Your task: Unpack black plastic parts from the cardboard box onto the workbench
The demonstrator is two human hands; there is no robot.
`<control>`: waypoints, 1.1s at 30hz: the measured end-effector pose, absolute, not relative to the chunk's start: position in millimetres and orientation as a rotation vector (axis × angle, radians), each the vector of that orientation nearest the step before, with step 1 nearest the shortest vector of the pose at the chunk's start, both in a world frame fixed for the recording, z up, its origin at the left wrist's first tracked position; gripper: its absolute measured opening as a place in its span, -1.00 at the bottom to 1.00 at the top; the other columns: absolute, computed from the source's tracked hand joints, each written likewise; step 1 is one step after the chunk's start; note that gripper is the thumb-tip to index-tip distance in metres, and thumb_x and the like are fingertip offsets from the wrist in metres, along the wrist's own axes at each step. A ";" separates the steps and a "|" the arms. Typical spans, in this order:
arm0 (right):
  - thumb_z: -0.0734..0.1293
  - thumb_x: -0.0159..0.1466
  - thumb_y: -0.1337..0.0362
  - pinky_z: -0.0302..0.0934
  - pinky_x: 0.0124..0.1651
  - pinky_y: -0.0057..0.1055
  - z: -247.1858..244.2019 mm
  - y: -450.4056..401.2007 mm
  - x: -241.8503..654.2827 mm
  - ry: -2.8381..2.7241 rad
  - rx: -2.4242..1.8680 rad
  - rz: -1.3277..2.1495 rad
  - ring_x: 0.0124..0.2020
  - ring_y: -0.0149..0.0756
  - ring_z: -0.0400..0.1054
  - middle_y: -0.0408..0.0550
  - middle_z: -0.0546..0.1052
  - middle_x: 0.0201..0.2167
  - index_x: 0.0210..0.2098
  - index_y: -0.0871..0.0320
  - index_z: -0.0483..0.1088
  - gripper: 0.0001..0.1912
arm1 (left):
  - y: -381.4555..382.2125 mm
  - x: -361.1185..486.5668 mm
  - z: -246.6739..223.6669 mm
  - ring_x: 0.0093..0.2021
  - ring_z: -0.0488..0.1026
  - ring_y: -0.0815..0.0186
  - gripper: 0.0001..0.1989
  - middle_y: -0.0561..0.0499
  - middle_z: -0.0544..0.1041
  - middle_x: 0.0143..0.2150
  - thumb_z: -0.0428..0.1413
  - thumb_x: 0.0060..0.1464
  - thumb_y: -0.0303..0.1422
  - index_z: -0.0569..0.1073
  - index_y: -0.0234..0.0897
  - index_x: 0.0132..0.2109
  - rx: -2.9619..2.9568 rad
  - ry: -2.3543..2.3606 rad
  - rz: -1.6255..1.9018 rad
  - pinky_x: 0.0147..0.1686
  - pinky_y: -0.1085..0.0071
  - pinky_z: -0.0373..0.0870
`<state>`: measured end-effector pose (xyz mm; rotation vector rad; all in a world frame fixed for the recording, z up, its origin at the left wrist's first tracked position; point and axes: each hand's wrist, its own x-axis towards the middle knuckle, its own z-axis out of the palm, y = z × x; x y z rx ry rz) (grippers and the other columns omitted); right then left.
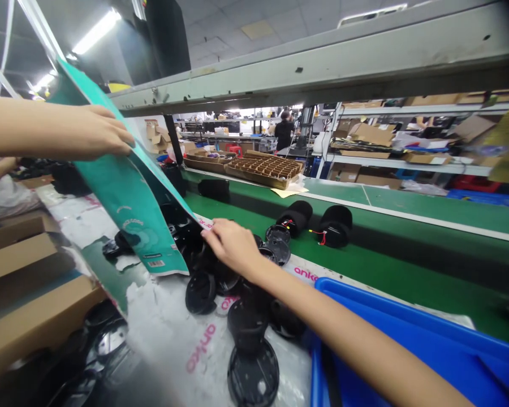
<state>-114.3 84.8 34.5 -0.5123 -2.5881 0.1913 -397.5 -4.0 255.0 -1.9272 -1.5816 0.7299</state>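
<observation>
A teal printed carton (pixel 139 212) with a barcode is tilted over the work surface, its open end facing down to the right. My left hand (pixel 95 133) is closed on its upper edge, fingers curled over the side. My right hand (pixel 233 246) pinches the lower edge of the carton's opening between thumb and fingers. Black round plastic parts (pixel 201 292) lie at the opening and below it, some still inside the dark mouth. Nearer me, more black round caps (pixel 253 373) rest on white plastic wrap (pixel 161 333) with pink lettering.
A blue tray (pixel 407 333) stands under my right forearm. Black cylinders (pixel 337 226) with red wires sit on the green conveyor belt (pixel 390 271). Beyond are divided cardboard trays (pixel 265 168). Cardboard boxes (pixel 21 254) are at left, and a metal beam (pixel 322 59) crosses overhead.
</observation>
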 end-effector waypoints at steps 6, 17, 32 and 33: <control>0.29 0.34 0.19 0.30 0.03 -0.07 33.6 178.5 -118.0 -2.731 -0.928 -0.157 0.01 -0.15 0.37 0.05 0.43 0.02 0.05 0.21 0.33 -0.66 | -42.4 -465.3 241.2 0.06 0.34 0.10 -0.45 -0.06 0.41 -0.12 -0.38 0.12 -0.37 0.51 -0.42 -0.31 -1.924 -1.595 0.557 0.17 -0.02 0.06; 0.32 0.31 0.23 0.34 -0.02 -0.17 13.1 204.5 -94.3 -3.192 -0.838 -0.510 -0.05 -0.21 0.40 0.06 0.45 -0.02 -0.04 0.25 0.39 -0.72 | -73.4 -518.7 197.7 0.36 -0.04 0.06 -0.67 -0.08 0.25 0.16 -0.01 0.10 -0.41 0.35 -0.47 0.00 -1.631 -1.883 0.360 0.30 0.07 -0.13; 0.30 0.32 0.20 0.36 -0.08 -0.17 31.4 105.5 18.8 -3.065 -1.003 -0.325 -0.03 -0.18 0.38 0.01 0.47 -0.10 -0.05 0.22 0.37 -0.73 | -60.8 -485.0 207.3 0.12 0.35 0.16 -0.64 0.09 0.44 0.03 0.16 -0.13 -0.77 0.59 -0.31 -0.23 -1.603 -1.708 0.696 0.20 0.05 0.13; 0.31 0.31 0.20 0.35 -0.06 -0.15 32.3 102.4 24.0 -3.066 -1.009 -0.265 -0.02 -0.16 0.37 0.02 0.48 -0.11 -0.04 0.22 0.37 -0.72 | -59.6 -482.5 208.2 0.11 0.35 0.15 -0.62 0.09 0.44 0.03 0.17 -0.16 -0.78 0.59 -0.31 -0.22 -1.608 -1.698 0.698 0.21 0.05 0.12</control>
